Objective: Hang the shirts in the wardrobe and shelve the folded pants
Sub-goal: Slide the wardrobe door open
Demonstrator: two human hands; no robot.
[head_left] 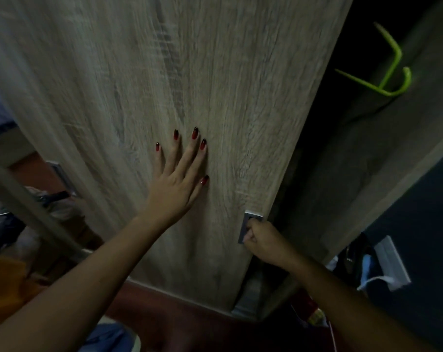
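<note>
A pale wood-grain sliding wardrobe door fills most of the head view. My left hand lies flat on it with fingers spread and straight. My right hand grips the recessed metal handle at the door's right edge, fingers curled into it. To the right of the door the wardrobe interior is dark and partly exposed. A green plastic hanger hangs inside it, empty. No shirts or folded pants are clearly visible.
A second wood panel with a white handle stands at the right. Blurred clothing and bags lie at the left, orange fabric below them. The floor is dark red; blue fabric lies near my feet.
</note>
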